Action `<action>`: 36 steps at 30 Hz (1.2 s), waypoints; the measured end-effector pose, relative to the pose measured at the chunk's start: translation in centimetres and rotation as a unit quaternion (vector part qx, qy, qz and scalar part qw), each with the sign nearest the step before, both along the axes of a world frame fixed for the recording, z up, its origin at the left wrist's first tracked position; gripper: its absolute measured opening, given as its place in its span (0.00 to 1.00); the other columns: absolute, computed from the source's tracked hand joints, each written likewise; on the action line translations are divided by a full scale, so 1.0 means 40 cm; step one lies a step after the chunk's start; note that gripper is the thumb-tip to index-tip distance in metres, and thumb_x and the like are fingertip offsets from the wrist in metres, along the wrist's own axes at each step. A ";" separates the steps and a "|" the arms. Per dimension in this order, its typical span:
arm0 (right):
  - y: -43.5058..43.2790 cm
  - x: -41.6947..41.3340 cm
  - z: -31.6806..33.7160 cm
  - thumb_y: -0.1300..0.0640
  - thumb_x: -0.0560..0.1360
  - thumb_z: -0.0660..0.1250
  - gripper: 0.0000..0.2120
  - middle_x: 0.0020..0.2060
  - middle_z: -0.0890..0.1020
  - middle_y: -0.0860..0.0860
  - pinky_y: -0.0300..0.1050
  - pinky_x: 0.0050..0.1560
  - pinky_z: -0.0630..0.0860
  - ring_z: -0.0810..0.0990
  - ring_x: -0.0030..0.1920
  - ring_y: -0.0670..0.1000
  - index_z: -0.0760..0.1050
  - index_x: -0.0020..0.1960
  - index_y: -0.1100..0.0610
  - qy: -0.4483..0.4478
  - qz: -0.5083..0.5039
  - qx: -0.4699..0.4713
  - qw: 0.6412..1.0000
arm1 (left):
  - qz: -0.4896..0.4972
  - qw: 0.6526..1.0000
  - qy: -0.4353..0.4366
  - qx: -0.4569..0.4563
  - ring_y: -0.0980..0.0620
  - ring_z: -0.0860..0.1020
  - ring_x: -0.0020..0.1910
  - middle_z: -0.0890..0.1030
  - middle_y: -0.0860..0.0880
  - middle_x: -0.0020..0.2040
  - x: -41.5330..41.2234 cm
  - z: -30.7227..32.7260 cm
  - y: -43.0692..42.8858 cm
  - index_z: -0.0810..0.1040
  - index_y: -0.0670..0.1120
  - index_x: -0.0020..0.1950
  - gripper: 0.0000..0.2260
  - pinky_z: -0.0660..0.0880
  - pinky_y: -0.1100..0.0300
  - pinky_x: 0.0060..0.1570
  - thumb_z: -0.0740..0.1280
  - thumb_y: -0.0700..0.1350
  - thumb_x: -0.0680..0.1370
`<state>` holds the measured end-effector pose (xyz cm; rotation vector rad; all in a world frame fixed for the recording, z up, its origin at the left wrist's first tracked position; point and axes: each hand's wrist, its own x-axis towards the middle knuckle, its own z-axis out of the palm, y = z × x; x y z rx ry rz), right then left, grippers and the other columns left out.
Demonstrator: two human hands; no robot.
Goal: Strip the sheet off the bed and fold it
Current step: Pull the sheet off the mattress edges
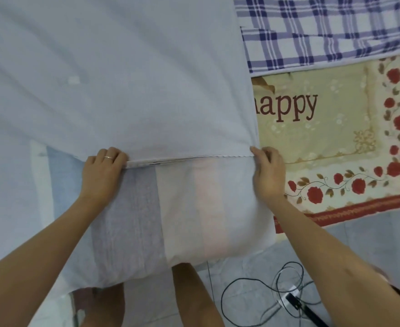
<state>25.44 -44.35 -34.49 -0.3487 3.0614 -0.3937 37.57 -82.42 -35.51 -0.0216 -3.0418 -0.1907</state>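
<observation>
Left hand (103,168): fingers are curling over the hem (189,159) of the sheet (123,79), gripping it; a ring (108,157) is showing on one finger. Right hand (268,172): pinching the same hem at its right corner, also gripping. The hem is running taut and straight between the two hands.

Sheet: white, lying spread from the hem to the far and left sides. The near part is hanging down off the hem over the person's legs (194,291), thin enough that pale stripes are showing through.

Progress, as judged: several layers are showing at the hem beside the left hand, so folding is probably under way with edges being matched. More folds are likely remaining, since the far part is wide and flat.

Room: the sheet's right edge is lying just over a rose-bordered blanket (324,138), with a plaid cloth (324,36) farther off. Near right, a black cable (253,282) is looping on the floor (350,241), close to the legs, and could be a tripping risk.
</observation>
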 end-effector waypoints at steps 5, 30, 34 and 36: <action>-0.146 0.000 0.049 0.63 0.70 0.57 0.24 0.69 0.65 0.61 0.58 0.70 0.59 0.62 0.70 0.62 0.68 0.66 0.59 0.028 -0.012 -0.006 1.000 | -0.077 0.996 0.038 -0.009 0.42 0.76 0.35 0.77 0.40 0.42 -0.008 -0.027 -0.014 0.73 0.42 0.43 0.06 0.69 0.54 0.31 0.62 0.35 0.67; -0.917 0.068 0.170 0.59 0.72 0.55 0.13 0.42 0.81 0.57 0.48 0.38 0.67 0.77 0.43 0.61 0.75 0.50 0.58 -0.150 0.187 -0.042 0.970 | 0.102 0.993 0.056 0.007 0.47 0.76 0.35 0.76 0.50 0.34 -0.127 0.108 -0.301 0.75 0.48 0.39 0.12 0.59 0.54 0.45 0.64 0.34 0.61; -0.890 0.023 0.220 0.58 0.66 0.53 0.07 0.28 0.72 0.54 0.45 0.29 0.57 0.70 0.32 0.58 0.69 0.36 0.59 -0.143 0.212 -0.039 0.966 | 0.322 0.938 0.033 0.121 0.49 0.74 0.47 0.77 0.51 0.45 -0.167 0.144 -0.369 0.75 0.52 0.43 0.14 0.56 0.56 0.48 0.62 0.35 0.64; -0.878 0.000 0.230 0.62 0.69 0.56 0.06 0.27 0.72 0.55 0.44 0.28 0.57 0.69 0.30 0.57 0.69 0.35 0.61 -0.164 0.204 -0.046 0.964 | 0.338 0.931 0.074 0.119 0.48 0.72 0.52 0.76 0.50 0.51 -0.172 0.149 -0.400 0.75 0.52 0.46 0.17 0.57 0.55 0.51 0.62 0.35 0.62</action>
